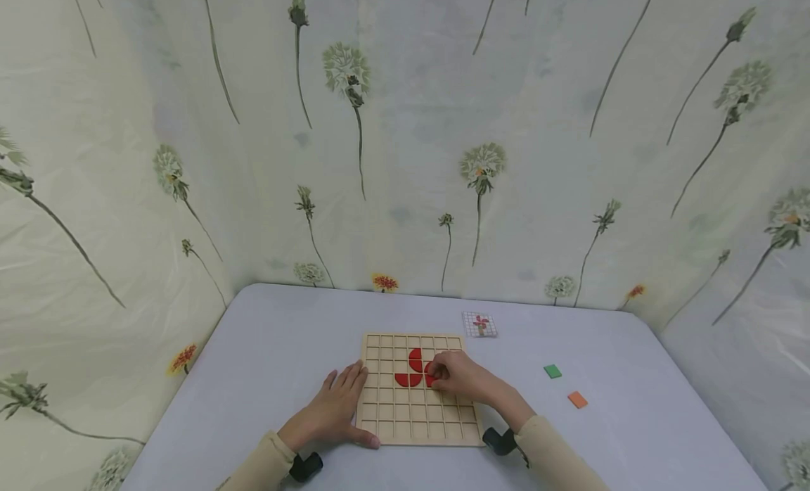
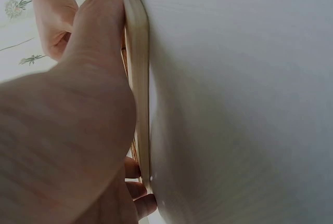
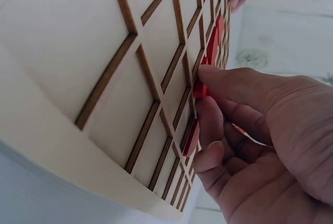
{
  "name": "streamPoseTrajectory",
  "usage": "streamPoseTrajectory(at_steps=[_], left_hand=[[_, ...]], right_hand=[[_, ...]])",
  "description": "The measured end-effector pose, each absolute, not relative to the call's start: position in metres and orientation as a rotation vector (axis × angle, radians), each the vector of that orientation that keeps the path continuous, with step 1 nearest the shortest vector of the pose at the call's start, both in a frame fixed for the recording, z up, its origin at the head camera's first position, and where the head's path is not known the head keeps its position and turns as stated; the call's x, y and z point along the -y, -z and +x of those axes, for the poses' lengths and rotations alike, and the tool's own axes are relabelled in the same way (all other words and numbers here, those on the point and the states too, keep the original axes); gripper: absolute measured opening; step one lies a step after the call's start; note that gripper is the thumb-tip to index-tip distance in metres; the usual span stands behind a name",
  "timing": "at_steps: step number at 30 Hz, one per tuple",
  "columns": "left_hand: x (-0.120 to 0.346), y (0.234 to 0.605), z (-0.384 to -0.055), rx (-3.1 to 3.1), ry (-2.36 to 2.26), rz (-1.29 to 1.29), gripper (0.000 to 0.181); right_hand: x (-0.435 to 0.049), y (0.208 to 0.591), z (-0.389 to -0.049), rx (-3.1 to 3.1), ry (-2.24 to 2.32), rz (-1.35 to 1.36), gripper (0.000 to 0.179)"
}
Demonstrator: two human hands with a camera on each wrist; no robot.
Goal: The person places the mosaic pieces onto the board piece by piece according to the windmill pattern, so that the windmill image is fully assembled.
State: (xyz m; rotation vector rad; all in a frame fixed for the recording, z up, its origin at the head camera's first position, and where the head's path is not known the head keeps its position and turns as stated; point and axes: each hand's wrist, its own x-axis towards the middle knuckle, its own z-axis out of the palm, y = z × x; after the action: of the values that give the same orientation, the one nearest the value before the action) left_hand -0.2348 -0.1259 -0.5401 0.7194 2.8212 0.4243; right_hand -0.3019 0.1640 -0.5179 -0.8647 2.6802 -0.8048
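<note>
A square wooden grid board (image 1: 386,410) lies on the table. Along its left edge rests my left hand (image 1: 332,406), fingers straight, the thumb at the near left corner; the left wrist view shows its fingertips (image 2: 144,206) against the board's side. Over the grid, my right hand (image 1: 462,377) pinches a red tile (image 3: 199,90) between thumb and index finger, low at the board's cells. Other red quarter-round tiles (image 1: 408,380) sit in cells left of the right hand, with one more red tile (image 3: 192,138) beside its fingers in the right wrist view. The hand partly hides the tiles.
A small pattern card (image 1: 479,324) with a pinwheel picture lies beyond the board's far right corner. To the right, a green square (image 1: 553,371) and an orange square (image 1: 577,399) lie on the white table (image 1: 285,322). A flowered curtain (image 1: 405,160) stands behind and around.
</note>
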Motion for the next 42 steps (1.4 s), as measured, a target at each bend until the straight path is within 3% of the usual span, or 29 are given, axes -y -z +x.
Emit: streamPoseTrajectory(at_steps=[31,38,42], left_hand=[[0.1282,0.5434,-0.2368,-2.832,-0.443,0.758,0.128],[0.1282,0.5443,-0.2367,-2.838,-0.440,0.760,0.128],[0.1281,0.5447,-0.2370,-2.835,-0.442,0.750,0.128]], right_hand=[[-0.1680,0.5231,-0.3001,-2.720,0.812,-0.840,0.014],[-0.1682,0.5237,-0.3016,-2.741,0.813,-0.845,0.007],[-0.1673,0.5255,-0.3023,-2.721,0.823,-0.872,0.012]])
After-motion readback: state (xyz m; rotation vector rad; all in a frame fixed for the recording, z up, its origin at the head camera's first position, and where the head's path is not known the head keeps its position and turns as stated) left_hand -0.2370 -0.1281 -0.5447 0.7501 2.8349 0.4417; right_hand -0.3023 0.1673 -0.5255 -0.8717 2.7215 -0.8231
